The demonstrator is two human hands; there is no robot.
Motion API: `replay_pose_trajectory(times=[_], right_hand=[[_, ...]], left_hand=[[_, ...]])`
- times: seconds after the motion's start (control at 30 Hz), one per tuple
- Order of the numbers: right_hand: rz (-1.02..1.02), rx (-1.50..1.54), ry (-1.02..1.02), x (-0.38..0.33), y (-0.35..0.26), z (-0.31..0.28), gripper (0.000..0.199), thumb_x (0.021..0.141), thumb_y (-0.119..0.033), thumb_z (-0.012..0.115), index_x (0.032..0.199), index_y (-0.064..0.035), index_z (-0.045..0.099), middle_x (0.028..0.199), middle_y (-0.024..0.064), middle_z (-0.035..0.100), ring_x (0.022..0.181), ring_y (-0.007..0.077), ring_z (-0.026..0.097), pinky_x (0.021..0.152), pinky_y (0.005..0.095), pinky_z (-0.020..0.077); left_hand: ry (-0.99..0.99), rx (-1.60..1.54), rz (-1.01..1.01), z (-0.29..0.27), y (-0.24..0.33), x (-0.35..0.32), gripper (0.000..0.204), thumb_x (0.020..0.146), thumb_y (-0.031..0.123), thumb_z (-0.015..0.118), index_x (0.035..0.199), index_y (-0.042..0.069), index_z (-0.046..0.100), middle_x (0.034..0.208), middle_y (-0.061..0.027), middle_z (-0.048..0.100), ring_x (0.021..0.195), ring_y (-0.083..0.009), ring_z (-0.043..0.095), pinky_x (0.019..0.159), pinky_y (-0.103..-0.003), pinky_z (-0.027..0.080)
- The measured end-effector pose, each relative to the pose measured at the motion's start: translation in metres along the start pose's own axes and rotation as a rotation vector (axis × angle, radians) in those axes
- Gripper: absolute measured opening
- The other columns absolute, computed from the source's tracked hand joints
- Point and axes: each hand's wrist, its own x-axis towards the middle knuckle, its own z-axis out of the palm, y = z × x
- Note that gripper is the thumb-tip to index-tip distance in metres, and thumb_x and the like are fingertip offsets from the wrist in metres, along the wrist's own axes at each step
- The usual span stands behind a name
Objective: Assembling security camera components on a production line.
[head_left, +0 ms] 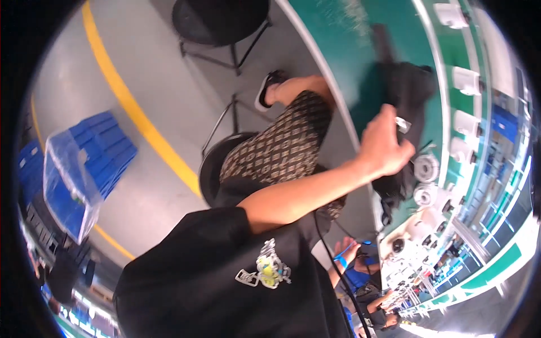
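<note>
My left hand (386, 143) reaches across to the right and lies on a black fabric bag (414, 93) on the green-topped bench. Its fingers and thumb are bent around the near side of the fabric, slightly smeared by motion. A small white patch or tag (402, 124) shows beside the fingers. One dark strap (382, 42) runs from the bag's far end, and thin loops hang at its near end. My right hand does not show.
White rolls (426, 168) and white device housings (466, 80) line the bench's right side. A black stool (220, 19) stands at the far side. Stacked blue crates (101, 149) sit left of a yellow floor line. A co-worker's hand with a blue wristband (341, 260) appears below.
</note>
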Motion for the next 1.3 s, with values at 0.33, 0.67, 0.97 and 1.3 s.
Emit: replay_pose_trajectory(times=[0.33, 0.67, 0.97, 1.3], right_hand=[[-0.137, 0.381, 0.086, -0.015, -0.036, 0.069, 0.044, 0.088, -0.037, 0.055, 0.121, -0.0075, 0.048, 0.118, 0.0086, 0.055, 0.105, 0.0251, 0.056, 0.083, 0.0427, 0.0467], [-0.238, 0.538, 0.476, 0.054, -0.025, 0.114, 0.04, 0.088, -0.021, 0.057, 0.121, -0.0026, 0.044, 0.117, 0.0118, 0.051, 0.095, 0.0214, 0.057, 0.064, 0.0315, 0.0539], [-0.237, 0.781, 0.5, 0.049, 0.066, 0.127, 0.036, 0.09, -0.016, 0.055, 0.123, -0.0027, 0.045, 0.12, 0.0087, 0.053, 0.099, 0.0149, 0.057, 0.068, 0.022, 0.048], [-0.238, 0.603, 0.515, 0.038, 0.068, 0.151, 0.031, 0.092, -0.015, 0.05, 0.12, -0.0019, 0.047, 0.116, 0.0084, 0.057, 0.094, 0.0153, 0.06, 0.069, 0.0231, 0.0496]], left_hand=[[0.136, 0.75, 0.025, 0.038, 0.036, 0.075, 0.058, 0.068, 0.031, 0.062, 0.106, -0.006, 0.037, 0.106, -0.0219, 0.054, 0.101, -0.0383, 0.054, 0.087, -0.049, 0.042], [0.172, 0.957, 1.201, 0.0, 0.02, 0.084, 0.069, 0.072, 0.034, 0.072, 0.123, -0.001, 0.04, 0.124, -0.0182, 0.039, 0.117, -0.0355, 0.034, 0.097, -0.049, 0.028], [-0.171, 1.509, 1.3, 0.175, 0.152, 0.289, 0.084, 0.064, 0.048, 0.076, 0.132, 0.012, 0.042, 0.128, -0.0265, 0.037, 0.12, -0.0384, 0.035, 0.101, -0.042, 0.03], [-0.597, 1.976, 0.919, 0.258, 0.122, 0.426, 0.082, 0.056, 0.035, 0.082, 0.127, 0.013, 0.048, 0.118, -0.0165, 0.055, 0.111, -0.0289, 0.052, 0.097, -0.039, 0.037]])
